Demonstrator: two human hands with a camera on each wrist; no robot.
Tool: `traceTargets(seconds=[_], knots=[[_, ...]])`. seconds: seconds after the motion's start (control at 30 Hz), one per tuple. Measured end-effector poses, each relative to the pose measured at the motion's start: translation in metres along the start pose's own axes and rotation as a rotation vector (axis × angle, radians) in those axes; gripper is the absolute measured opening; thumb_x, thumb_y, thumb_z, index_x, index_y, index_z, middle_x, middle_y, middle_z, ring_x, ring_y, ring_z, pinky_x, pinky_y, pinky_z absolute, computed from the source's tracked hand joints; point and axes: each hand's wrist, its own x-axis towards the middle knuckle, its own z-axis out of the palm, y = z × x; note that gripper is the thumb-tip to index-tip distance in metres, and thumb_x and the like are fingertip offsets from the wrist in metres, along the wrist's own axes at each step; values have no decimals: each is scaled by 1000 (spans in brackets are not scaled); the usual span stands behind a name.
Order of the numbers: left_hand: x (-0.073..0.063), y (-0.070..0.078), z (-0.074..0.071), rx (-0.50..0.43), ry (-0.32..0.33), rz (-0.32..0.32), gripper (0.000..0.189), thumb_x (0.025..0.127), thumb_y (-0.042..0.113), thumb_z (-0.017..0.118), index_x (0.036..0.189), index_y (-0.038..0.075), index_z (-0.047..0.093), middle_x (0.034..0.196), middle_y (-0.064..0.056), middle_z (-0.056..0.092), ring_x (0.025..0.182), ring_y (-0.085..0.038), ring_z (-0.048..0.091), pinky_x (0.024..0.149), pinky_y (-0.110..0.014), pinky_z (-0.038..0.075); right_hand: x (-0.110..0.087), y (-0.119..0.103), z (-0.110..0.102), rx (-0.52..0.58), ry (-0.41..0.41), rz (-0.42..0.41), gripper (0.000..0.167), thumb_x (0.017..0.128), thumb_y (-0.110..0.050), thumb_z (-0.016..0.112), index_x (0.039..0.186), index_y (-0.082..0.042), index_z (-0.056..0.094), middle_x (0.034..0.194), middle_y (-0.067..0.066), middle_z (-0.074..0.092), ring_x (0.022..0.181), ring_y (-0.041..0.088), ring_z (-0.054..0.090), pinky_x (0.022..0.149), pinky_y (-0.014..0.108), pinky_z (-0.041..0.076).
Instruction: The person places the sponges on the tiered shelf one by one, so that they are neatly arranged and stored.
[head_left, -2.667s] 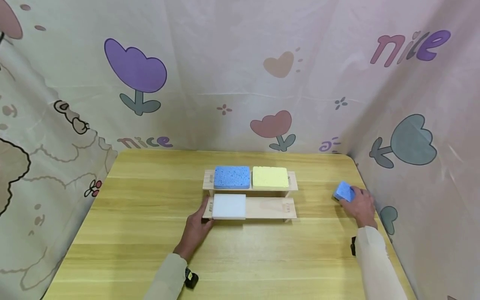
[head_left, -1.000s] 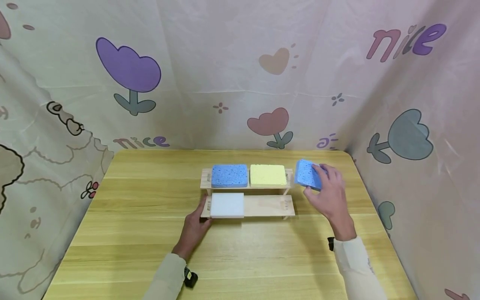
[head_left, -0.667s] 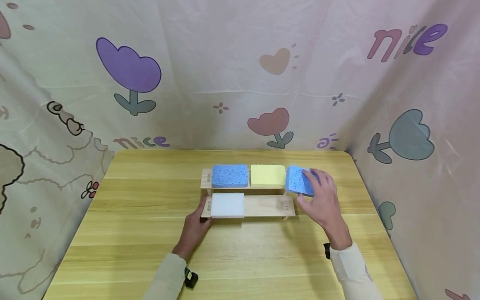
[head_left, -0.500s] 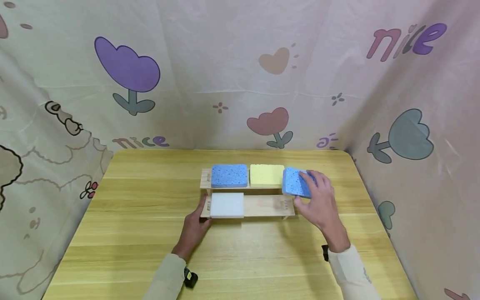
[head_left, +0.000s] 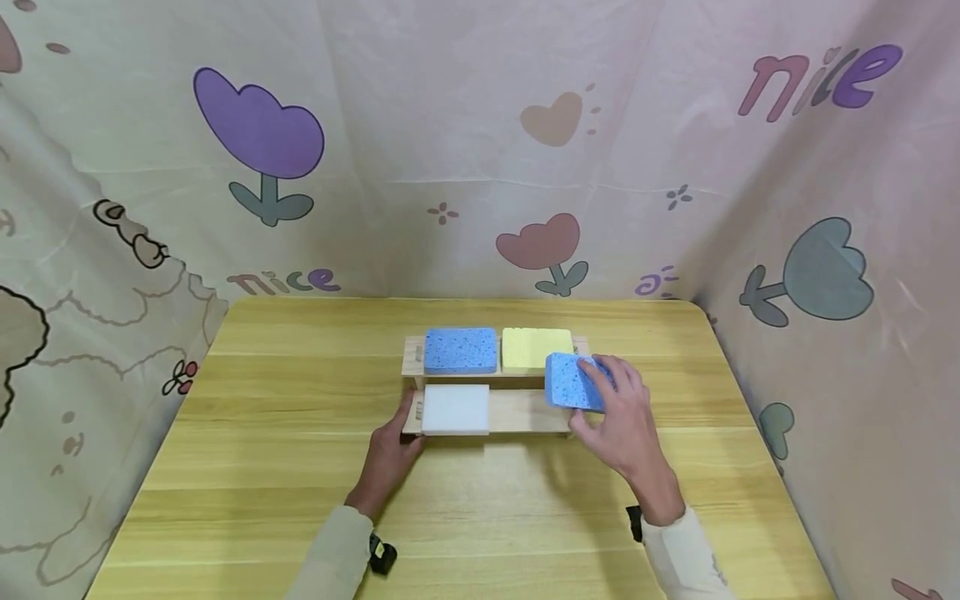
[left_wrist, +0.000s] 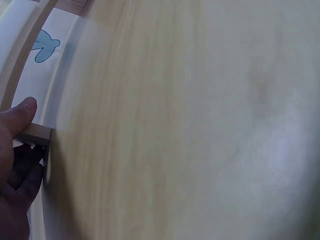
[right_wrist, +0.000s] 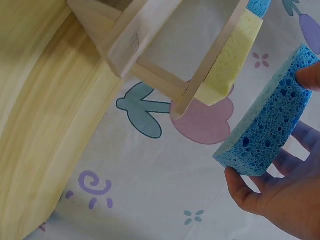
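Observation:
A two-tier wooden rack stands mid-table. On its upper shelf lie a speckled blue sponge and a yellow sponge. The white sponge occupies the left of the lower shelf. My left hand grips the rack's left end; in the left wrist view, its thumb and fingers sit around a wooden part. My right hand holds a second blue sponge by its edges, tilted, above the right of the lower shelf. In the right wrist view this sponge is apart from the rack.
The wooden table carries the rack, with bare wood in front and to both sides. A patterned curtain hangs behind the table and along its left and right sides.
My right hand picked up the blue sponge at the table's right, carried it left to the rack, then lowered it from beside the yellow sponge toward the lower shelf. The left hand stays put.

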Motion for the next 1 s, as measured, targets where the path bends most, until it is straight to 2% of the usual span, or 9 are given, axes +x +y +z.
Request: traceTargets(seconds=[0.23, 0.7, 0.83, 1.0], knots=[[0, 1, -1, -11, -14, -19, 88, 81, 7, 74, 152, 18, 23, 141, -20, 48, 125, -35, 51, 98, -44, 48, -4, -9, 6, 30, -20, -27, 62, 64, -18, 70, 125, -13, 60, 129, 15, 53, 120, 39, 43, 88, 55, 41], [2, 2, -2, 0, -30, -28, 90, 81, 8, 74, 152, 20, 21, 143, -18, 45, 127, -34, 49, 100, -43, 48, -12, -23, 22, 28, -43, -107, 61, 64, -21, 72, 124, -15, 61, 129, 13, 54, 119, 35, 44, 86, 52, 40], [2, 2, -2, -4, -25, -24, 90, 81, 8, 74, 152, 19, 22, 142, -19, 47, 126, -34, 51, 99, -43, 48, -14, -25, 28, 32, -44, -123, 61, 64, -20, 73, 124, -15, 62, 129, 13, 54, 120, 35, 43, 86, 51, 39], [2, 1, -1, 1, -14, -5, 87, 81, 8, 74, 152, 17, 23, 141, -19, 48, 125, -33, 52, 98, -43, 49, -18, -25, 37, 35, -50, -131, 62, 65, -21, 73, 125, -14, 62, 130, 16, 54, 122, 38, 43, 91, 54, 40]])
